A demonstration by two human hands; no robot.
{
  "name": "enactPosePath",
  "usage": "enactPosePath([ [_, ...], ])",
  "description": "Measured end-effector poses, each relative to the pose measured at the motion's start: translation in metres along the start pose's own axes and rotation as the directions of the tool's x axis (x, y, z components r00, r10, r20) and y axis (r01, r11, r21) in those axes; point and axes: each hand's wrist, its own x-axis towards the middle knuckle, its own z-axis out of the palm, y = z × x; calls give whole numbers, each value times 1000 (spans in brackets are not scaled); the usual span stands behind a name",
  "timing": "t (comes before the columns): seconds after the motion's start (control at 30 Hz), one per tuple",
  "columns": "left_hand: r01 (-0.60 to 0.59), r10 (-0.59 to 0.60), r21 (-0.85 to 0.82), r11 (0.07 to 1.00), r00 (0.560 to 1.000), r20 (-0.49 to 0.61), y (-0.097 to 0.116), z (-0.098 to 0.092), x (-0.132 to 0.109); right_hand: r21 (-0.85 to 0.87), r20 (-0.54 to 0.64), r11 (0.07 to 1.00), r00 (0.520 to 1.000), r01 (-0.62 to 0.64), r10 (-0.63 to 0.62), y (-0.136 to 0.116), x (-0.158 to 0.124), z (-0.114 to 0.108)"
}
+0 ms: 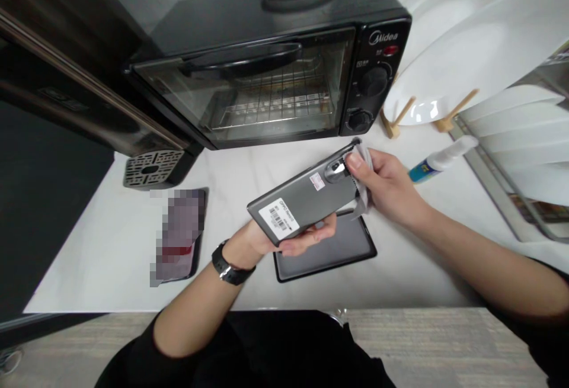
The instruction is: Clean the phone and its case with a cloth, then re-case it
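Above the counter (400, 281), at 12 o'clock from the tablet (329, 252), the left hand (284, 237) grasps the phone (306, 195) back-up; the right hand (386, 189) pinches a cloth (362, 198) on its camera, at the phone's 2 o'clock end. Wiping seems underway; finishing calls for light strokes

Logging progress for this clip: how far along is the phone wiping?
In hand: left hand holds the grey phone back-up; right hand presses a white cloth on its camera. The black tray lies beneath. How much is done or left cannot be judged.
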Motion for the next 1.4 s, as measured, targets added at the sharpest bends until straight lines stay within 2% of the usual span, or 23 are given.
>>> enactPosePath([
  [0.13, -3, 3, 1, 1000, 1000, -19, -4, -3, 1, 183, 62, 980, 995, -82, 72, 5, 2, 2],
  [0.2, -18, 19, 11, 1000, 1000, -19, -7, -3, 2, 136, 45, 988, 996, -77, 72, 8, 2, 2],
  [0.3, -28, 28, 19, 999, 1000, 2, -8, -3, 4, -22, -51, 998, 997, -53, 52, 11, 1, 1],
  [0.4, -6, 6, 3, 1000, 999, 38, -7, -3, 4, -18, -97, 1000, 995, -16, 14, 11, 2, -1],
  [0.5, 3, -4, 16, 1000, 998, 62, -5, -4, 3, 96, 51, 995, 998, -31, 26, 7, 2, -4],
  [0.6, 3, -7, 62, 998, 998, 63, -5, -2, 3, 95, 203, 991, 977, -90, 69, 1, 2, -6],
  [0.67, 28, -32, 81, 996, 998, 50, -6, 1, 3, 25, 179, 998, 982, -63, 58, 0, 2, -7],
  [0.77, 26, -27, 63, 998, 1000, 15, -6, 3, 3, -74, 47, 997, 999, -17, 21, 1, 1, -5],
  [0.83, -4, 4, 43, 999, 1000, 2, -5, 3, 3, -49, 22, 999, 1000, -19, 20, 3, 1, -5],
  [1.0, 9, -10, 19, 1000, 999, 50, -6, -3, 2, 184, 197, 977, 978, -105, 68, -1, 1, -7],
  [1.1, -11, 8, 62, 998, 998, 61, -8, -3, 2, 112, 258, 987, 962, -118, 86, -3, 1, -8],
  [1.17, -26, 22, 117, 993, 999, 35, -9, -1, 2, -4, 182, 999, 982, -42, 42, -2, 1, -6],
  [1.27, -33, 28, 203, 979, 999, 27, -12, 0, 2, -207, -57, 978, 997, 40, -53, 1, -2, 1],
  [1.33, -58, 53, 199, 978, 998, 29, -14, -1, 1, -319, -190, 946, 973, 63, -129, 4, -5, 5],
  [1.4, -86, 88, 124, 989, 996, -9, -16, -4, 1, -418, -228, 898, 940, 140, -253, 7, -7, 7],
])
